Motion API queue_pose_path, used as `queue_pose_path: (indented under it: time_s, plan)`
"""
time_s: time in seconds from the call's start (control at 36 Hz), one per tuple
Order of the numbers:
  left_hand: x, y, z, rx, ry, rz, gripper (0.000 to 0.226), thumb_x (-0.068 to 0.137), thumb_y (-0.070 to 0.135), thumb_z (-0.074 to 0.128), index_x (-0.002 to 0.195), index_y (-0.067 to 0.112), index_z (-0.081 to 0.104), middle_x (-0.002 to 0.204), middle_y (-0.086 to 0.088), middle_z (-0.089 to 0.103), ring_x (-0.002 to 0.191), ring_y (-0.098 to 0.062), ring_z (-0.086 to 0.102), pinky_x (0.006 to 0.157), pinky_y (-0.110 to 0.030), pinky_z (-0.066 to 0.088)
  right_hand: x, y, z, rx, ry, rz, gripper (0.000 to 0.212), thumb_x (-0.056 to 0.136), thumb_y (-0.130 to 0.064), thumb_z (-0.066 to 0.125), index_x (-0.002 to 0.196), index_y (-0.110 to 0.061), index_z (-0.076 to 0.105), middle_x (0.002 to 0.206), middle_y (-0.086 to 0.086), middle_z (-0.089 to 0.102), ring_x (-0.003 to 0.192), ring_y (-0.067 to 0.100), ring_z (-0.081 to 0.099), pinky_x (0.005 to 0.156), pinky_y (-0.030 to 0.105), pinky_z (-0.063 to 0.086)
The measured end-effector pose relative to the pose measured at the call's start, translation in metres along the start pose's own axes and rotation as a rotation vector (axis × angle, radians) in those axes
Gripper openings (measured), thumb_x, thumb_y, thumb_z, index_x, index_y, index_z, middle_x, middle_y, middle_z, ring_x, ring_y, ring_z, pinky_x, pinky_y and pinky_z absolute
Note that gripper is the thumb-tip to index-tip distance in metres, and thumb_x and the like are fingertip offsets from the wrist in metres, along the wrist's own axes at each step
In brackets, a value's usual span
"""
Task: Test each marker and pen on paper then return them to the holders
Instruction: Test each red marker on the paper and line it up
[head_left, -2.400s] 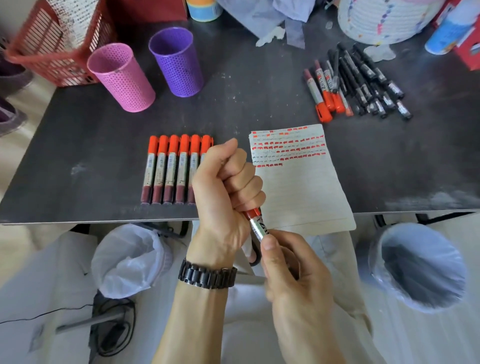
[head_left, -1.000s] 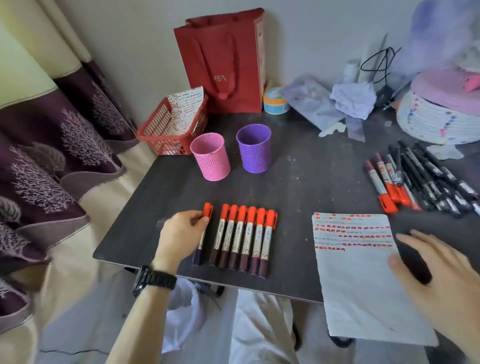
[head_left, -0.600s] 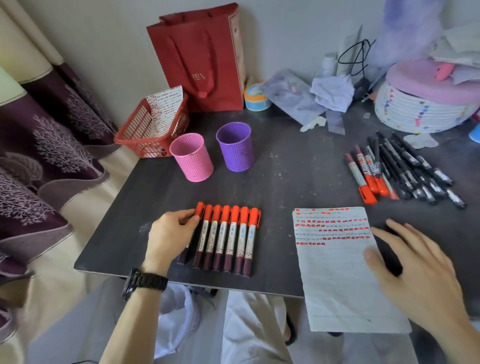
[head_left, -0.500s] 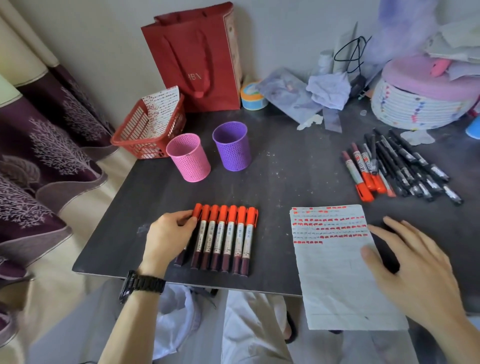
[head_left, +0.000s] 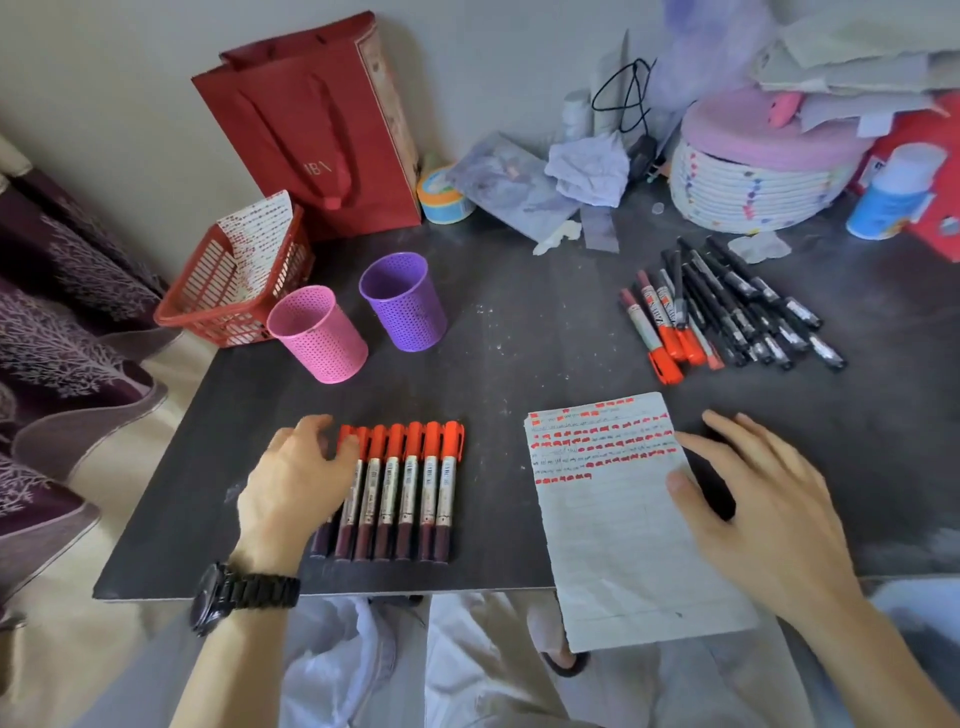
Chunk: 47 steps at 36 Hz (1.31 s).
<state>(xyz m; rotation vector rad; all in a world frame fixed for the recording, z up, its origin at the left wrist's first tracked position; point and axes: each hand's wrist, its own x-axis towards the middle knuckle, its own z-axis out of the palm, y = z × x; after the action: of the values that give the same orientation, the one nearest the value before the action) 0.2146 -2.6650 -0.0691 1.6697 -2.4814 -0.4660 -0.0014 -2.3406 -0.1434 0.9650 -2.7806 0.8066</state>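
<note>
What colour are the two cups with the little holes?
One cup is pink and the other cup is purple, as the head view shows.

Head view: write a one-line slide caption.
Left hand rests on a row of red markers; right hand hovers by the test paper; both holders stand unfilled.

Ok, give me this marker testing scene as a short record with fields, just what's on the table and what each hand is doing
left hand: fingers resting on the left end of the row of red markers
right hand: open, over the right edge of the paper
paper: red test marks on its upper lines, lower part hangs off the table
holders: pink holder and purple holder, upright, no markers visible inside
untested pile: red and black markers, far right
</note>
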Motion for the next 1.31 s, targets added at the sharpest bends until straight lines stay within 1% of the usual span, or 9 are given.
queue_pose_path:
  time_s: [0.11,0.25,0.44,0.53,0.61,0.83,1.0,1.17,1.31]
  plan:
    - [-0.010,0.049,0.004,-0.009,0.050,0.168,0.039,0.091,0.051,0.058,0.127,0.035,0.061,0.122,0.003,0.062,0.113,-0.027,0.061,0.092,-0.042,0.049,-0.001,0.003,0.004,-0.006,0.034,-0.013,0.050,0.090,-0.053,0.043,0.123,-0.027,0.071,0.144,0.000,0.060,0.139,0.027,0.048,0.111,0.048,0.038]
    - [-0.018,0.129,0.024,-0.039,-0.051,0.430,0.040,0.094,0.050,0.056,0.130,0.033,0.059,0.128,0.005,0.059,0.121,-0.020,0.055,0.098,-0.043,0.049,-0.002,0.006,0.005,-0.021,0.009,-0.013,0.049,0.093,-0.052,0.041,0.126,-0.030,0.069,0.147,-0.002,0.057,0.142,0.024,0.044,0.114,0.047,0.035]
    - [-0.039,0.223,0.074,0.041,-0.127,0.729,0.057,0.092,0.063,0.052,0.139,0.032,0.047,0.134,0.004,0.055,0.126,-0.021,0.049,0.092,-0.043,0.046,-0.002,0.006,0.006,-0.026,0.012,-0.001,0.044,0.093,-0.052,0.043,0.125,-0.034,0.068,0.147,-0.005,0.057,0.142,0.020,0.042,0.115,0.042,0.028]
    - [-0.041,0.247,0.094,0.082,-0.137,0.781,0.073,0.090,0.067,0.052,0.149,0.027,0.037,0.143,0.000,0.051,0.133,-0.026,0.045,0.098,-0.046,0.045,-0.003,0.007,0.007,-0.021,0.037,-0.005,0.043,0.093,-0.051,0.046,0.123,-0.032,0.070,0.145,-0.003,0.059,0.140,0.021,0.045,0.114,0.043,0.031]
    - [-0.038,0.259,0.107,0.155,-0.167,0.796,0.084,0.089,0.071,0.050,0.156,0.027,0.025,0.154,-0.001,0.042,0.140,-0.026,0.038,0.104,-0.047,0.042,-0.002,0.008,0.008,-0.026,0.034,-0.017,0.042,0.094,-0.051,0.045,0.124,-0.032,0.069,0.144,-0.003,0.060,0.140,0.022,0.045,0.113,0.044,0.033]
    - [-0.019,0.246,0.109,0.198,-0.173,0.787,0.072,0.095,0.062,0.049,0.156,0.027,0.031,0.150,0.001,0.046,0.139,-0.025,0.039,0.099,-0.047,0.045,-0.003,0.009,0.006,-0.017,0.003,-0.033,0.045,0.092,-0.051,0.045,0.128,-0.032,0.066,0.147,-0.003,0.056,0.143,0.021,0.042,0.115,0.045,0.032]
    - [0.000,0.233,0.091,0.223,-0.066,0.783,0.034,0.101,0.035,0.047,0.133,0.034,0.056,0.121,-0.001,0.061,0.108,-0.028,0.059,0.072,-0.035,0.041,-0.003,0.006,0.002,-0.006,-0.022,-0.031,0.044,0.090,-0.047,0.048,0.130,-0.038,0.064,0.148,-0.003,0.056,0.144,0.022,0.041,0.114,0.047,0.035]
    - [0.010,0.210,0.083,0.310,-0.024,0.699,0.020,0.097,0.027,0.047,0.114,0.027,0.058,0.109,-0.006,0.056,0.093,-0.028,0.057,0.066,-0.036,0.037,-0.004,0.004,0.001,0.007,-0.024,-0.024,0.040,0.090,-0.047,0.048,0.121,-0.038,0.072,0.149,-0.002,0.056,0.144,0.023,0.041,0.115,0.047,0.034]
    - [0.014,0.188,0.070,0.016,-0.106,0.552,0.011,0.098,0.029,0.044,0.105,0.025,0.052,0.097,-0.001,0.063,0.084,-0.025,0.061,0.072,-0.041,0.053,-0.003,0.003,-0.001,-0.006,-0.034,-0.031,0.038,0.089,-0.046,0.052,0.121,-0.037,0.071,0.148,0.000,0.056,0.144,0.025,0.043,0.113,0.049,0.036]
